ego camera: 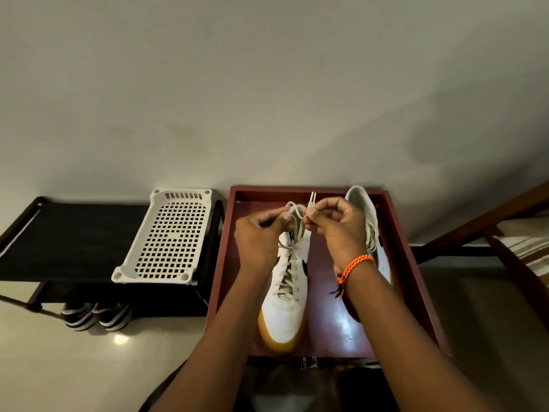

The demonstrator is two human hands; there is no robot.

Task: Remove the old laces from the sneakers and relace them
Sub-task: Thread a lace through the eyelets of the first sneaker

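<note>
the near sneaker (285,295) lies in a dark red tray (416,292), toe toward the camera, its cream lace (286,272) crossed through every eyelet that shows, up to the collar. above the collar the left hand (261,233) pinches a loop of that lace with curled fingers, and the right hand (338,224) pinches the two lace ends, whose tips stick up just past its fingers. this looks like work at the bow, but whether it is being tied after relacing or undone before stripping, i cannot tell. the second sneaker (368,221) lies behind the right hand, partly hidden, with lace visible along its side; how far it is laced is unclear. an orange braided band (353,266) circles the right wrist. left of the tray a white perforated basket (169,239) rests on a black rack (74,239), with striped shoes (95,316) on the floor beneath.
</note>
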